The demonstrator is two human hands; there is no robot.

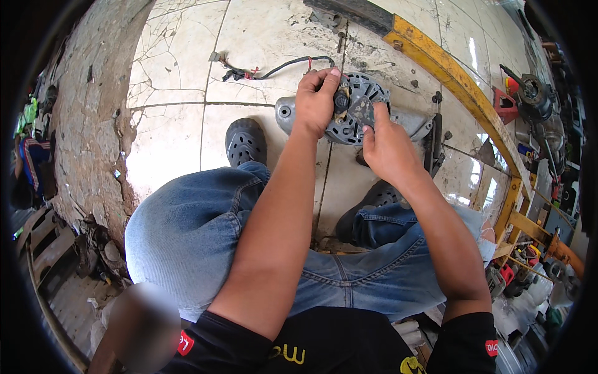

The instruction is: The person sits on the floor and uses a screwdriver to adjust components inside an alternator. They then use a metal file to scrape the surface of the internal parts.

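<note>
Over the bent knees in blue jeans (187,230), the 2 forearms reach forward to an alternator (356,112) held above the cracked tile floor (180,75). Left hand (316,100) wraps its rim, fingers closed on the housing. Right hand (387,149) pinches a small dark plate (361,111) against its face. Likely heavy, rigid cast metal; best gripped by the finned body. Beyond lies a loose black cable (274,70), then a yellow beam (448,68).
</note>
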